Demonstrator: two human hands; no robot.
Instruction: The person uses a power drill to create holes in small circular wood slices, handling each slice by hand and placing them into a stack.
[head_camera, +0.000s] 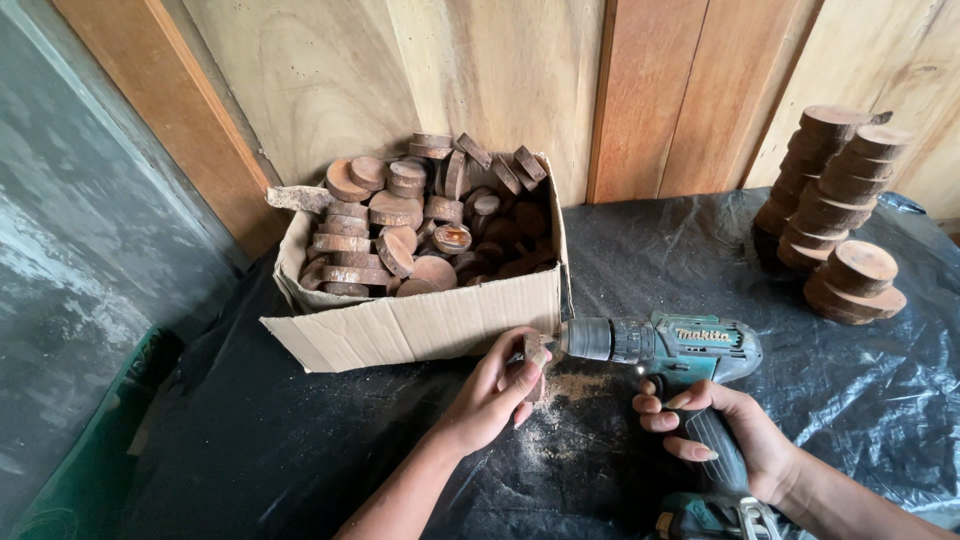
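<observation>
Nearest the camera, a teal cordless drill (665, 345) was gripped at its handle by the right hand (725, 430), fingers clenched around the grip. Its chuck was pointed left at a small wooden disc (533, 362), which was held on edge by the left hand (495, 390), fingers pinched on it just above the black-covered worktop (300, 450). Sawdust (575, 385) was scattered beneath. A cardboard box (420, 325) of wooden discs was placed just behind; stacked discs (835, 200) were set well apart at the right.

The drill's battery (715, 520) is cut off, its bit seemingly hidden.
</observation>
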